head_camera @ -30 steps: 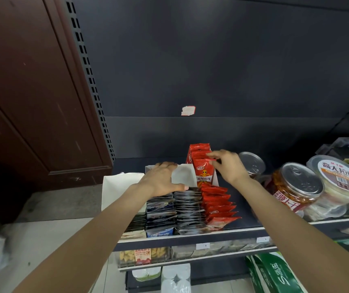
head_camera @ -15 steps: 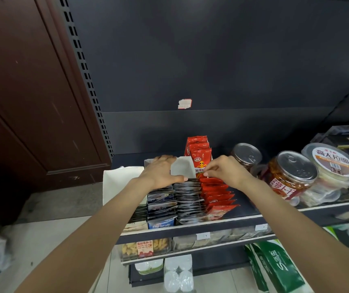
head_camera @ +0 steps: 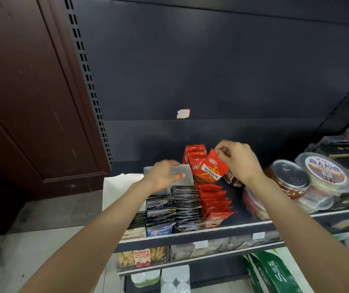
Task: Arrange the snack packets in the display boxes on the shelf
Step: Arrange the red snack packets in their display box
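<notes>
Head view: red packet (head_camera: 210, 170) pinched by right hand (head_camera: 240, 160) fingers (head_camera: 220, 149)

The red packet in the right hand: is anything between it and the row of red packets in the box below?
Nothing visible. The right hand pinches the red packet by its top, directly above the red row; only open air lies between.

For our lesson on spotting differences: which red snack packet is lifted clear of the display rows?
The red packet pinched at its top corner by the right hand. It hangs tilted above the shelf, while the other red packets sit filed in their row.
</notes>
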`<state>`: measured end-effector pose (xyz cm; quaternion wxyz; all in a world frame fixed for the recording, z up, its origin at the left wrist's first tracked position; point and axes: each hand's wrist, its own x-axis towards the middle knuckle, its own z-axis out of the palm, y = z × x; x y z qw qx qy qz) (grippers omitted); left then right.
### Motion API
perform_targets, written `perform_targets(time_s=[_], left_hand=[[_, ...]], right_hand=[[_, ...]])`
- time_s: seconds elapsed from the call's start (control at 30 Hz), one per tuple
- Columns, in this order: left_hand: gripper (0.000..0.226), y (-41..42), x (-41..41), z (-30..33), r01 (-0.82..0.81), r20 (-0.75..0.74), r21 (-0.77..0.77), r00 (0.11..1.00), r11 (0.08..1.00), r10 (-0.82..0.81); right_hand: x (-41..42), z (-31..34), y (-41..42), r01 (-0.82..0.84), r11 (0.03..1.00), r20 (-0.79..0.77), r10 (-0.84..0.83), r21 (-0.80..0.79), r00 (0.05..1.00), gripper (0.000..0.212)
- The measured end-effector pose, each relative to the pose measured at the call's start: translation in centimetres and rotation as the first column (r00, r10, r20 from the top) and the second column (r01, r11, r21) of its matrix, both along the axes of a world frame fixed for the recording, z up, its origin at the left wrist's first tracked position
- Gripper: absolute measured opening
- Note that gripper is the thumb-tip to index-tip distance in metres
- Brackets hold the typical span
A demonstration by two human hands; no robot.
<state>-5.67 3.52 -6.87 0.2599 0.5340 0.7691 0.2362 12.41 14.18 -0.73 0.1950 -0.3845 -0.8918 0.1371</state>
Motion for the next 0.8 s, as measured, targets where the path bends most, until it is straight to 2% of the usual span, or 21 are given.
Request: perform_targets(time_s=[0.13,0.23,0.3,0.4,0.5,0.63,0.7,0.8], left_hand=[[0.030,0.9,0.4,1.5,-0.054,0.145,0.078,0.989,0.995,0.043],[0.038,1.5,0.8,2.2,-0.140,0.340,0.029,0.933,0.990,0.122],[0.047,1.6,1.1,2.6,-0.203,0.530,-0.057,0.824,0.978,0.202],[0.048,1.6,1.1,2.8,-0.347,0.773,-0.092,0.567,0.933,0.287],[0.036,1.4,0.8,3.0,-0.407,0.850,-0.103,0.439,0.908,0.293],[0.028,1.2,0.4,3.5,-0.515,0.911,-0.074,0.314,0.854,0.268],[0.028,1.0,0.3,3.8,-0.571,0.924,-0.037,0.293,0.820,0.246],[0.015,0.3,0.3,3.9,-0.613,0.928,0.024,0.307,0.790,0.210]], right_hand=[[0.3,1.9,0.1,0.012,1.000,-0.225,-0.009,0.009,0.974,0.012],[0.5,2.7,-0.2,0.004,0.999,-0.366,-0.020,-0.045,0.930,0.015],[0.7,2.8,-0.4,0.006,0.996,-0.427,-0.043,-0.089,0.903,0.018],[0.9,2.8,-0.6,-0.010,0.987,-0.479,-0.070,-0.163,0.875,0.015],[1.1,2.3,-0.5,-0.012,0.980,-0.491,-0.089,-0.200,0.866,0.008],[1.3,1.1,-0.4,0.138,0.987,-0.462,-0.158,-0.079,0.873,0.016],[1.5,0.7,-0.3,0.172,0.981,-0.453,-0.194,-0.090,0.870,0.017],[1.5,0.0,-0.4,0.072,0.953,-0.503,-0.219,-0.296,0.836,0.014]])
